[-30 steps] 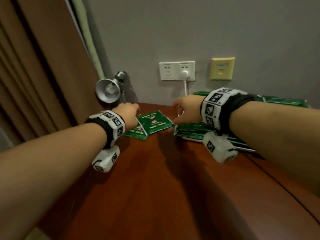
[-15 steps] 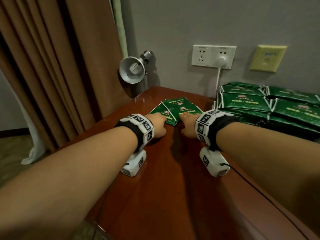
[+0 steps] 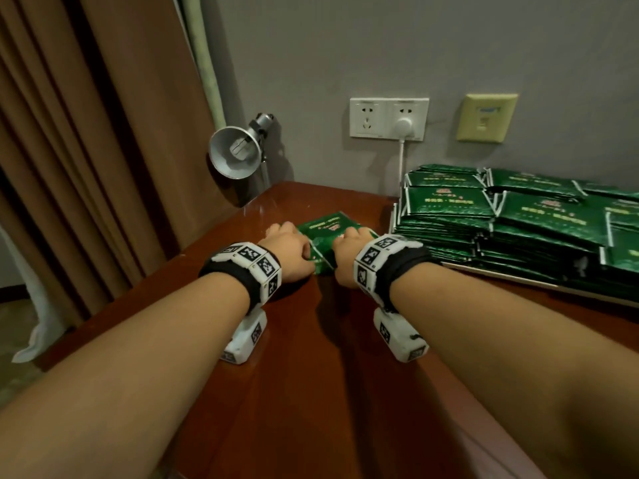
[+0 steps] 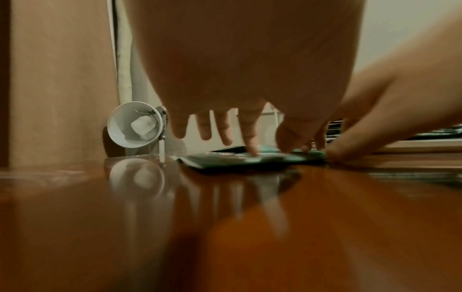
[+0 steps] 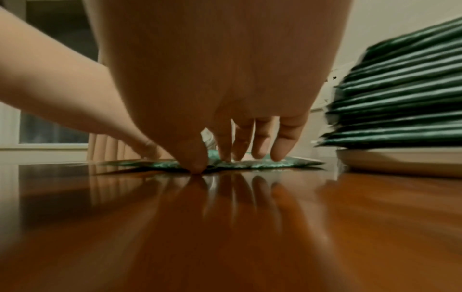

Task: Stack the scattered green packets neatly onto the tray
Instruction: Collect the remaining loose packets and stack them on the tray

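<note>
A few loose green packets [image 3: 325, 233] lie overlapped and flat on the brown table, left of the tray. My left hand [image 3: 287, 252] is at their left side; its index fingertip [image 4: 253, 152] presses on the top packet [image 4: 225, 160] while the other fingers hang straight above. My right hand [image 3: 349, 252] is at their right side, with its fingers [image 5: 280, 146] resting on the packets [image 5: 282, 163] and its thumb [image 5: 196, 164] against their near edge. Stacks of green packets [image 3: 511, 216] fill the pale tray [image 3: 518, 280].
A small metal clamp lamp [image 3: 235, 157] stands at the table's back left corner, close behind the loose packets. A plugged-in wall socket [image 3: 389, 117] with a white cord is behind the tray. Brown curtains [image 3: 86, 133] hang on the left. The table's left edge is near my left wrist.
My right hand left the tray's stack and came onto the loose packets beside my left hand. The fanned packets now lie more overlapped between both hands.
</note>
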Motion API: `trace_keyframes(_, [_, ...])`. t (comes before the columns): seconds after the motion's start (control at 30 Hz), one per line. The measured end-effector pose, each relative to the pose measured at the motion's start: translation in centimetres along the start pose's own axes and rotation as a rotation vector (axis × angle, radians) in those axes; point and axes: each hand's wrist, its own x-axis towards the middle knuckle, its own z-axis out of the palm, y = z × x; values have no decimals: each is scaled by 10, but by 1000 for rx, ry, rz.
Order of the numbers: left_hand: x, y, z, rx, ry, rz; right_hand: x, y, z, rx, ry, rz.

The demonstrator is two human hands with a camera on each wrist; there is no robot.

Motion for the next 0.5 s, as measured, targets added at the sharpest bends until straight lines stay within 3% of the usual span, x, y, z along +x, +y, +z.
trace_keyframes(0.2, [-23,17,-3,-13,-27,65,-35,5,10,138,-17,8])
trace_keyframes(0.5, [-78,64,-1,-3,-139,117,-111,34,11,112,-25,-23])
